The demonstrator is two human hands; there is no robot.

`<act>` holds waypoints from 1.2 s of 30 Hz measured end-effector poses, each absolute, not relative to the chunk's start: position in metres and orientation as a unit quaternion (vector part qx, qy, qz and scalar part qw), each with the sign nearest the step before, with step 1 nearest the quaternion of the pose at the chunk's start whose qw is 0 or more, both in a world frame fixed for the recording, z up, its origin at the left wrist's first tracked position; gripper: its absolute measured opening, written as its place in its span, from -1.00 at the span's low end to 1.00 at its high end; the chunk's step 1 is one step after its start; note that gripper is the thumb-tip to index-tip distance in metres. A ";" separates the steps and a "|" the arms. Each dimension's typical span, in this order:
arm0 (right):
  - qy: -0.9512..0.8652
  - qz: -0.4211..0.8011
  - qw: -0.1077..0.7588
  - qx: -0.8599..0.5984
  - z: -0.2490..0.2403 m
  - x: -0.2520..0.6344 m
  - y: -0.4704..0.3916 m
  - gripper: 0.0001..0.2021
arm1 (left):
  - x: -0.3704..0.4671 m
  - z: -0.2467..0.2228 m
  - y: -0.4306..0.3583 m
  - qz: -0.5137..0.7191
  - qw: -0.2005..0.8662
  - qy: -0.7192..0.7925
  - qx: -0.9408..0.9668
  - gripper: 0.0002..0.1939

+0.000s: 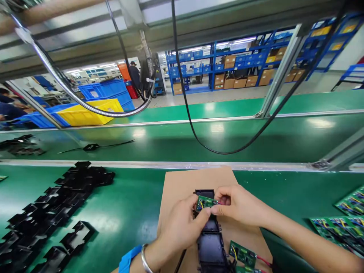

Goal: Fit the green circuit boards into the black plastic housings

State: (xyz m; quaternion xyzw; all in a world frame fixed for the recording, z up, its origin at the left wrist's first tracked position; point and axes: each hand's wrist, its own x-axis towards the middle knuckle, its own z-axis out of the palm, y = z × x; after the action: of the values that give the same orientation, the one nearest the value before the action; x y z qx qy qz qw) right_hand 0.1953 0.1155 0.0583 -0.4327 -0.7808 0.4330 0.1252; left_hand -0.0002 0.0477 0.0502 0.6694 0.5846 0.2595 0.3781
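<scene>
A small green circuit board (206, 203) with yellow and red wires is held above a column of black plastic housings (211, 248). My left hand (183, 222) pinches its left end between thumb and fingers. At its right end, my right hand (236, 204) has thumb and fingertips closed around the board's edge and red wire. The housings lie on a brown cardboard sheet (178, 185). More green boards (243, 254) with red wires rest on the cardboard to the lower right. A black cable shows beside my left wrist.
Many black housings (76, 182) cover the green table at left. Stacks of green boards (341, 227) lie at right. A metal rail (136, 164) crosses behind the cardboard. A black cable (196, 132) hangs in front. Beyond are yellow and blue bins, shelves and people.
</scene>
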 end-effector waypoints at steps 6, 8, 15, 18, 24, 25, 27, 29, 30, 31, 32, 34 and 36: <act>-0.830 0.260 0.089 -0.485 0.056 0.176 0.116 -0.82 | -0.005 0.039 0.067 0.220 0.342 0.636 0.656 -0.77; -0.866 0.092 0.047 -0.490 0.058 0.160 0.110 -0.86 | -0.002 0.038 0.075 0.215 0.375 0.642 0.633 -0.76; -0.921 0.032 0.046 -0.385 0.057 0.160 0.118 -0.77 | -0.017 0.029 0.098 0.174 0.515 0.592 0.595 -0.68; -0.934 0.142 0.075 -0.320 0.056 0.178 0.128 -0.55 | -0.032 0.036 0.101 0.145 0.539 0.553 0.619 -0.62; -0.920 0.207 0.084 -0.321 0.051 0.191 0.149 -0.73 | -0.037 0.049 0.103 0.134 0.425 0.539 0.715 -0.85; -0.920 0.217 0.080 -0.315 0.049 0.192 0.153 -0.75 | -0.036 0.048 0.103 0.139 0.399 0.543 0.725 -0.85; -0.923 0.243 0.067 -0.291 0.045 0.193 0.161 -0.76 | -0.034 0.043 0.103 0.150 0.362 0.547 0.740 -0.78; -0.926 0.255 0.054 -0.274 0.042 0.193 0.168 -0.76 | -0.033 0.037 0.105 0.156 0.345 0.543 0.750 -0.62; -0.928 0.250 0.050 -0.273 0.041 0.193 0.171 -0.75 | -0.033 0.034 0.106 0.154 0.342 0.538 0.755 -0.52; -0.930 0.239 0.045 -0.276 0.040 0.193 0.172 -0.75 | -0.033 0.032 0.108 0.150 0.343 0.531 0.760 -0.44; -0.932 0.222 0.037 -0.283 0.040 0.192 0.173 -0.74 | -0.033 0.031 0.111 0.144 0.345 0.524 0.765 -0.39; -0.937 0.179 0.012 -0.298 0.042 0.191 0.171 -0.74 | -0.033 0.029 0.115 0.134 0.352 0.512 0.772 -0.40; -0.940 0.142 -0.017 -0.311 0.044 0.188 0.166 -0.79 | -0.033 0.028 0.118 0.130 0.359 0.506 0.773 -0.47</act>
State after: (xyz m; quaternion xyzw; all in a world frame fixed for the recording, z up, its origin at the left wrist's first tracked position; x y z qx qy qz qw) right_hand 0.1877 0.1661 0.0442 -0.3112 -0.9396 0.1418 -0.0174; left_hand -0.0326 0.1180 0.0284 0.7733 0.5065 0.1301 0.3586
